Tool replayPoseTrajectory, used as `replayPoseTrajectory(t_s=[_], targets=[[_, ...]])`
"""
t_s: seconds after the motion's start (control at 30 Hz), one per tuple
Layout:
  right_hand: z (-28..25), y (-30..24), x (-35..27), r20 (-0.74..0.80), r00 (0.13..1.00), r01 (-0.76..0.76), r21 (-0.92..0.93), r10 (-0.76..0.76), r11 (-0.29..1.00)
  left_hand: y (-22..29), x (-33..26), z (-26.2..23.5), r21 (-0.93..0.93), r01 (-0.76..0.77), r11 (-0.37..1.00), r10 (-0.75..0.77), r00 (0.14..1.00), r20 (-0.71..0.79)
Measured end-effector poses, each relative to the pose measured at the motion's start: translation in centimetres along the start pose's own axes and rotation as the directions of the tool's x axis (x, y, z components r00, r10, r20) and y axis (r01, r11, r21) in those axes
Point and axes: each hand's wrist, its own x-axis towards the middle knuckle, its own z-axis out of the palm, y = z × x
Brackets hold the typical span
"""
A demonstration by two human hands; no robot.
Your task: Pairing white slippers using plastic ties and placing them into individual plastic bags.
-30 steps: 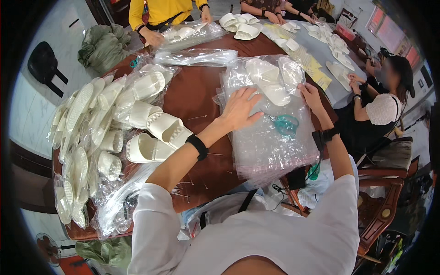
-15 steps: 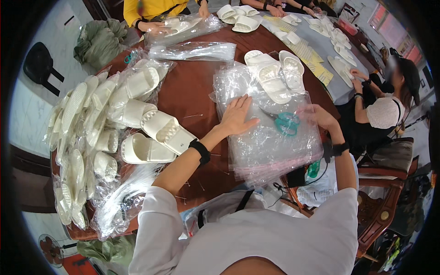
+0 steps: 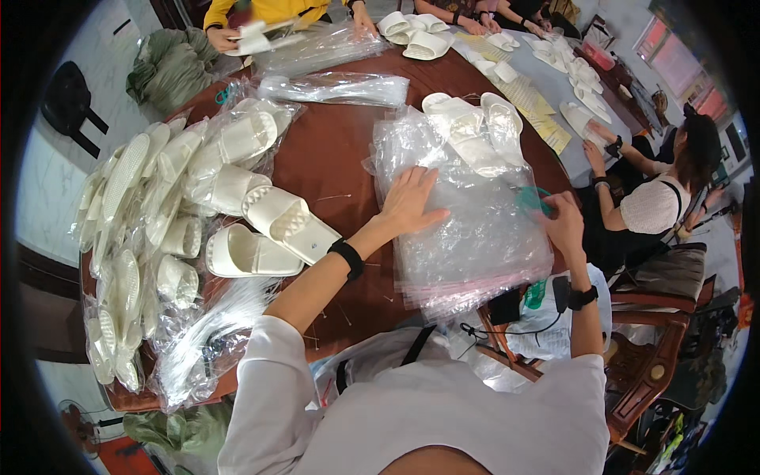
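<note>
My left hand (image 3: pixel 410 202) lies flat, fingers spread, on a stack of clear plastic bags (image 3: pixel 475 245) with pinkish lower edges. At the right side of the stack, my right hand (image 3: pixel 566 222) has its fingers bent round the scissors, whose green handles (image 3: pixel 533 199) show beside the fingertips; the blades are too blurred to make out. On the far part of the bags rests a pair of white slippers (image 3: pixel 467 131). Left of my left forearm lie another slipper pair, one white slipper (image 3: pixel 289 222) leaning over the other (image 3: pixel 249 253).
Bagged slippers (image 3: pixel 127 182) pile up along the table's left side, above a bundle of clear plastic strips (image 3: pixel 210 340). Flat plastic packaging (image 3: pixel 336 89) lies at the far side. Co-workers sit around the table, one in a yellow top (image 3: pixel 273 9). A wooden chair (image 3: pixel 649 340) stands at right.
The scissors have moved right, off the middle of the bags, to my right hand, which has closed round them. My left hand stays in place. The co-worker in yellow has lifted a white slipper.
</note>
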Motion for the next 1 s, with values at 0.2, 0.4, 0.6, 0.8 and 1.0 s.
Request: replayPoseTrajectory(t_s=[0.2,0.4,0.6,0.8,1.0], targets=[[-3.1,0.4,-0.9,-0.327,0.934,0.057,-0.268,-0.146,0.962,0.1,0.0,-0.1,0.074,-0.011,0.997,0.011,1.000,0.006],[-2.8,-7.1,-0.9,-0.216,0.968,0.143,0.070,-0.125,0.987,0.3,-0.1,0.1,0.193,0.032,0.981,-0.033,0.999,0.001],[4.3,-8.1,-1.0,-0.049,0.970,0.244,0.197,-0.239,0.950,1.0,0.7,0.4,0.117,0.075,0.990,-0.077,0.997,0.013],[8.0,-5.2,-1.8,0.193,0.966,0.157,0.101,-0.174,0.982,2.8,0.0,-7.2,0.042,0.111,0.993,-0.118,0.960,0.255],[3.6,-10.5,-3.4,0.039,0.928,0.368,0.071,-0.371,0.927,2.2,-8.0,-24.8,0.003,0.212,0.977,-0.205,0.941,0.270]])
